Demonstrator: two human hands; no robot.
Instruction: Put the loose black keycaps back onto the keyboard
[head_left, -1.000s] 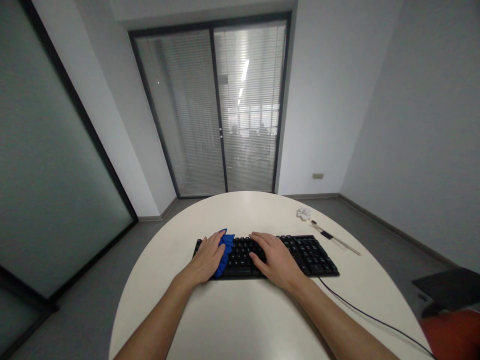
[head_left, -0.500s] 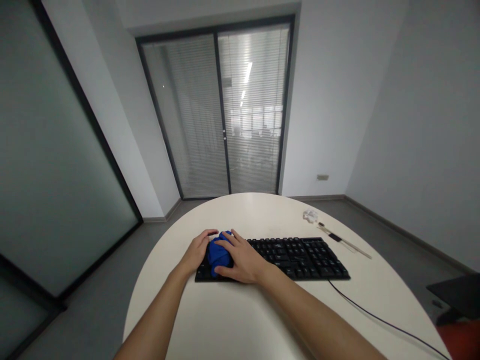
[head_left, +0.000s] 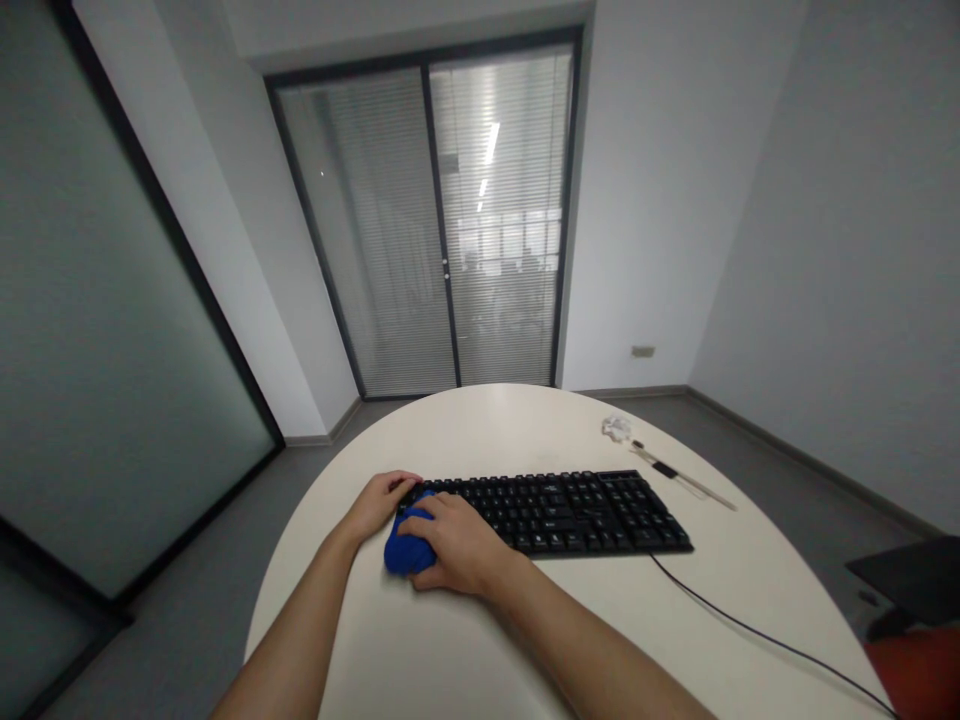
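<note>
On a round table lies a black keyboard [head_left: 570, 510] with a cable leaving its near side. My right hand [head_left: 457, 545] is wrapped over a bunched blue cloth [head_left: 406, 553] and presses it onto the keyboard's left end. Part of the cloth hangs past the near edge toward the tabletop. At the keyboard's far left corner, my left hand [head_left: 381, 503] grips the edge with its fingers and thumb. The right hand and the cloth hide the keys at that end.
A crumpled white tissue [head_left: 616, 429] and a toothbrush with thin light sticks [head_left: 686, 473] lie at the table's far right. The black cable [head_left: 757, 636] runs to the right edge of the table [head_left: 420, 660]. A red and black chair [head_left: 911, 650] stands at the right.
My right hand has drawn the blue cloth toward me and slightly left, to the keyboard's near left corner. My left hand has come off the cloth's side and onto the keyboard's far left corner.
</note>
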